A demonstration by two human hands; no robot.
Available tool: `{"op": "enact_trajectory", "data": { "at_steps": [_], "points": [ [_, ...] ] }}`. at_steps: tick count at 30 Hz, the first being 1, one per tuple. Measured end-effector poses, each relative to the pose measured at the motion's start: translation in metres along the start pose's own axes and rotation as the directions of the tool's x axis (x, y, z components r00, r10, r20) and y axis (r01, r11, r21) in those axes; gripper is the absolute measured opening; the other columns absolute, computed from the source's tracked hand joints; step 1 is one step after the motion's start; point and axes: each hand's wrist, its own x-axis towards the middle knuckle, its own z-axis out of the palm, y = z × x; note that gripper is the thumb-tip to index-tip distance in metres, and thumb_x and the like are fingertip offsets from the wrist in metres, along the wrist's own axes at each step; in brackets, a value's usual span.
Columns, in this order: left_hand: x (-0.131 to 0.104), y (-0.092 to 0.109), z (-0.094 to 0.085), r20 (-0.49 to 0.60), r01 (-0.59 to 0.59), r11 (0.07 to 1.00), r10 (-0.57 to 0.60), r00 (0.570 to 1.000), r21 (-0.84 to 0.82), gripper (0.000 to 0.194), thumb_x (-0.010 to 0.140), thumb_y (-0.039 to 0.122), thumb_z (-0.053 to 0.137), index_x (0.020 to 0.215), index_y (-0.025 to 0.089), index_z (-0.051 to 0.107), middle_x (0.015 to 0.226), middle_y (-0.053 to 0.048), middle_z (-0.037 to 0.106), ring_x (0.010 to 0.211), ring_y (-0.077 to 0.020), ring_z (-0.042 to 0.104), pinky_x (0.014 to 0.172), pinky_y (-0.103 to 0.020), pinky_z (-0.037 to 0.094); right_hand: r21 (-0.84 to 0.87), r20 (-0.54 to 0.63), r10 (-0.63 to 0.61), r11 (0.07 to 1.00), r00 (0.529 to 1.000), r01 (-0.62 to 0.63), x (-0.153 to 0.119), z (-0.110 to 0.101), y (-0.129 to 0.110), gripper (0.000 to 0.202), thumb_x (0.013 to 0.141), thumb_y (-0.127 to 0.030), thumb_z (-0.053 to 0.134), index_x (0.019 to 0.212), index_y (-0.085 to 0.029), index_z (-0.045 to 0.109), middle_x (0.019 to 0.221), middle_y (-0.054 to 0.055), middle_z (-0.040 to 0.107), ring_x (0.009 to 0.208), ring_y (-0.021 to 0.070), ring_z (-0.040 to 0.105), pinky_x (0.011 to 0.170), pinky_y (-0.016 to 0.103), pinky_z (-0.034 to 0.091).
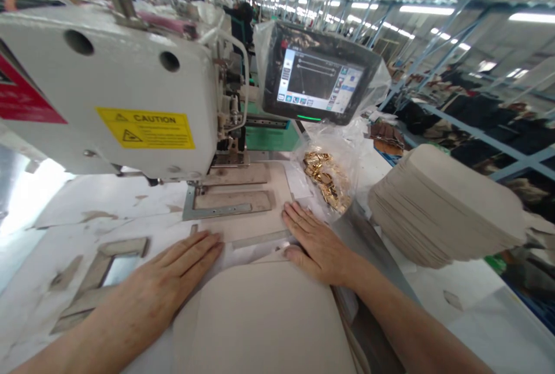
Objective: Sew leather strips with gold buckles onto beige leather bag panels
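Note:
A beige panel (255, 228) lies flat under the metal clamp frame (225, 210) of a white sewing machine (143, 91). My left hand (173, 267) lies spread with its fingertips at the panel's left front corner. On the panel's right edge rest the outstretched fingers of my right hand (314, 244), its thumb bent lower, near the pile in front. That pile of beige panels (273, 316) sits closest to me, between my forearms. Neither hand is wrapped round anything.
A lit control screen (318, 79) stands behind the work area. Right of the clamp lies a plastic bag of gold metal pieces (325, 180). Farther right is a tall stack of beige panels (446, 206). A flat frame-shaped template (102, 261) lies left. Someone (240, 13) is in the background.

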Motion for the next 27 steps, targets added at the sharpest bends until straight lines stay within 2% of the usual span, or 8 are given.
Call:
{"op": "enact_trajectory", "data": {
  "at_steps": [4, 9, 13, 19, 23, 27],
  "points": [
    [0.0008, 0.0043, -0.0009, 0.011, 0.036, 0.999, -0.036, 0.999, -0.032, 0.060, 0.091, 0.010, 0.034, 0.150, 0.021, 0.042, 0.145, -0.008, 0.059, 0.134, -0.0208, 0.054, 0.109, -0.038, 0.049, 0.003, -0.012, -0.005, 1.000, 1.000, 0.005, 0.0010, 0.0003, 0.0004, 0.066, 0.103, -0.043, 0.043, 0.154, -0.001, 0.032, 0.161, 0.023, 0.021, 0.153, 0.0301, 0.012, 0.123, 0.056, 0.023],
    [0.0015, 0.0082, 0.0025, 0.009, -0.011, 0.995, 0.010, 1.000, 0.102, 0.057, 0.088, 0.008, 0.036, 0.141, 0.017, 0.052, 0.137, -0.010, 0.065, 0.129, -0.0226, 0.058, 0.104, -0.036, 0.051, -0.009, -0.020, -0.022, 1.000, 1.000, 0.022, 0.0028, -0.0004, -0.0003, 0.066, 0.103, -0.042, 0.044, 0.154, -0.002, 0.033, 0.161, 0.022, 0.023, 0.153, 0.0295, 0.014, 0.123, 0.054, 0.023],
    [0.0019, 0.0097, 0.0022, -0.027, 0.009, 0.987, -0.005, 1.000, 0.159, 0.058, 0.087, 0.006, 0.034, 0.141, 0.016, 0.052, 0.131, -0.010, 0.068, 0.121, -0.0217, 0.063, 0.102, -0.034, 0.052, -0.013, -0.017, -0.028, 1.000, 0.999, 0.027, 0.0037, -0.0007, -0.0006, 0.065, 0.102, -0.041, 0.045, 0.153, -0.001, 0.035, 0.160, 0.023, 0.025, 0.153, 0.0298, 0.015, 0.123, 0.056, 0.023],
    [0.0033, 0.0045, 0.0012, -0.021, 0.012, 0.995, -0.010, 1.000, 0.097, 0.064, 0.086, 0.009, 0.036, 0.148, 0.022, 0.044, 0.130, -0.006, 0.069, 0.115, -0.0199, 0.066, 0.099, -0.033, 0.053, -0.027, -0.037, -0.038, 0.999, 0.999, 0.037, 0.0041, -0.0030, -0.0025, 0.061, 0.101, -0.040, 0.050, 0.153, -0.009, 0.038, 0.162, 0.020, 0.024, 0.153, 0.0284, 0.015, 0.123, 0.054, 0.022],
    [0.0067, 0.0011, 0.0025, -0.009, 0.006, 0.998, -0.005, 1.000, 0.069, 0.063, 0.082, 0.009, 0.039, 0.141, 0.022, 0.053, 0.127, -0.006, 0.071, 0.113, -0.0215, 0.066, 0.098, -0.034, 0.053, -0.026, -0.038, -0.040, 0.999, 0.998, 0.039, 0.0045, -0.0046, -0.0037, 0.057, 0.101, -0.040, 0.051, 0.152, -0.015, 0.042, 0.163, 0.018, 0.021, 0.153, 0.0288, 0.016, 0.123, 0.054, 0.023],
    [0.0089, 0.0019, 0.0020, 0.008, 0.023, 0.997, -0.024, 1.000, 0.068, 0.059, 0.081, 0.006, 0.039, 0.133, 0.021, 0.061, 0.122, -0.007, 0.073, 0.110, -0.0211, 0.066, 0.098, -0.034, 0.053, -0.026, -0.043, -0.042, 0.999, 0.998, 0.041, 0.0037, -0.0076, -0.0078, 0.056, 0.101, -0.042, 0.050, 0.150, -0.014, 0.046, 0.161, 0.020, 0.026, 0.152, 0.0306, 0.022, 0.122, 0.054, 0.024]
  ]
}}
